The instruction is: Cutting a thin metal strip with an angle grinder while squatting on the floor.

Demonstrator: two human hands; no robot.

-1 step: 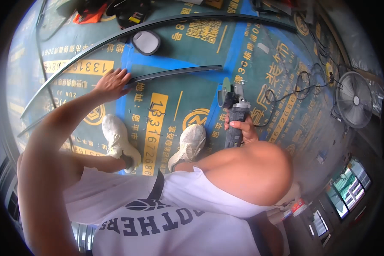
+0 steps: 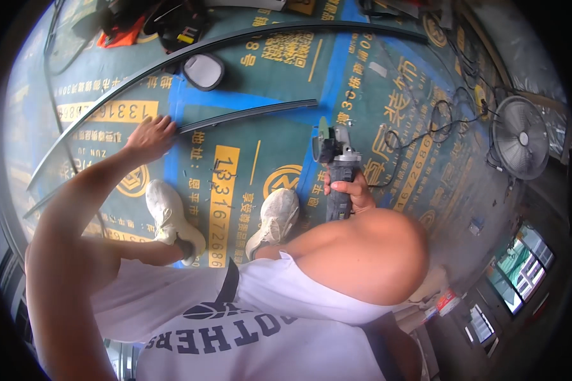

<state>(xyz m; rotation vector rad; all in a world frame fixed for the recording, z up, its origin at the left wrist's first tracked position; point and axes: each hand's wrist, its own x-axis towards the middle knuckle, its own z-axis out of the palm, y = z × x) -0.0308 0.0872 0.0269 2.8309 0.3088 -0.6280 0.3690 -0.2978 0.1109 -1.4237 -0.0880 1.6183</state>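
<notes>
My left hand is closed round a long dark metal-like strip lying low over the floor. From my fingers the strip runs to the right and ends near the grinder; my forearm hides part of its other side. In my right hand is a grey angle grinder, held by its body near my right knee. Its thin greenish disc stands upright, apart from the strip's end. Whether the disc is turning, I cannot tell.
A second, longer strip curves across the far side. Beyond my left hand lies a grey-padded oval object. Black cable loops at the right beside a round fan. Printed green sheeting covers the floor; small dark scraps lie before my shoes.
The fingers of my left hand have drawn closer together round the strip. The whole view has shifted slightly. My right hand holds the grinder as before.
</notes>
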